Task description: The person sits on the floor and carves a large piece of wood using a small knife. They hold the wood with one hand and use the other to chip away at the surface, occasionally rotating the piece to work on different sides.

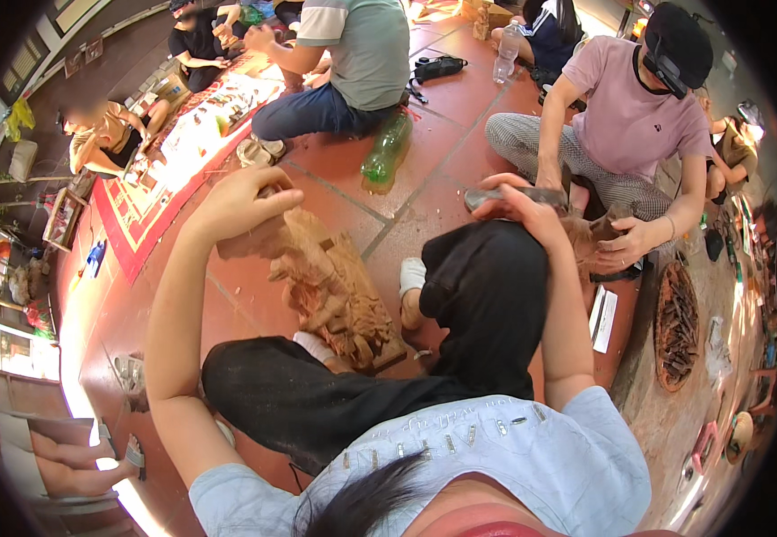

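Note:
A carved piece of pale brown wood (339,300), cut in deep relief, lies on the floor tiles in front of my crossed legs. Over its far left end, my left hand (250,204) is raised with fingers curled. A blurred brown shape (259,240) shows just under that hand; whether it is gripped is hard to see, and its kind cannot be made out. My right hand (527,210) rests by my raised knee, closed round a long, flat, dark grey object (496,199) whose kind is unclear.
Close on the right, a person in a pink shirt (644,112) handles a dark brown piece of wood (596,231). A green plastic bottle (388,150) lies ahead. An oval basket of tools (677,327) sits at right. Other people work on a red mat (129,237) at far left.

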`<state>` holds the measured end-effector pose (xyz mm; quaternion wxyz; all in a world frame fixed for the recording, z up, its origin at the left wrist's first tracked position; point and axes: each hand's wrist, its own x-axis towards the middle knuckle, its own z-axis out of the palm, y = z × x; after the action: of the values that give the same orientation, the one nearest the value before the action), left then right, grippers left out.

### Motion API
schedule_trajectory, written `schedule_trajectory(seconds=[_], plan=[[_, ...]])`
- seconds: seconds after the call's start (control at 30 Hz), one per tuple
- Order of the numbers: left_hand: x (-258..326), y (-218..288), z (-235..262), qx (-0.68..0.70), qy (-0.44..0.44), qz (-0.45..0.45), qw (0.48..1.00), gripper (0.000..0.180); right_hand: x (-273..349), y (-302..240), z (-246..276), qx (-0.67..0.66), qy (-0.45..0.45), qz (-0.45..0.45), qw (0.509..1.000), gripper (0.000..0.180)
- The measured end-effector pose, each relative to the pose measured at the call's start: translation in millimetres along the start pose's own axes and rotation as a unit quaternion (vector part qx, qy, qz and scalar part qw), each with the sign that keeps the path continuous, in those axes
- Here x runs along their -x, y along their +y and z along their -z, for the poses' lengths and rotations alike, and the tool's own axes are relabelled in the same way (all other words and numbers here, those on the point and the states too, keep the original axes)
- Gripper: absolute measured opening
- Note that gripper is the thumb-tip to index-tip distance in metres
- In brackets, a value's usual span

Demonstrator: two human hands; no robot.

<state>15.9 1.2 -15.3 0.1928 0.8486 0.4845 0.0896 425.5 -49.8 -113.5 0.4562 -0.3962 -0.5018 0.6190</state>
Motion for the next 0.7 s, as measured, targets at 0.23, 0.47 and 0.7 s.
schedule_trajectory(seconds=[0.23,0.47,0.7], plan=[[18.5,-9.4,-6.9,-0.026,0.093,0.034,0.995,0.035,-2.4,8.9,-44.9,0.086,-0.05,0.108,0.989,0.029],[38.5,-14.7,-5.4,0.029,0.126,0.074,0.989,0.036,48.7,-0.6,7.9,0.14,0.091,0.124,0.978,0.036],[43.6,-31.8,-11.3,-0.012,0.171,0.147,0.974,0.042,20.0,5.7,-49.2,-0.1,0.123,0.3,0.941,0.05]])
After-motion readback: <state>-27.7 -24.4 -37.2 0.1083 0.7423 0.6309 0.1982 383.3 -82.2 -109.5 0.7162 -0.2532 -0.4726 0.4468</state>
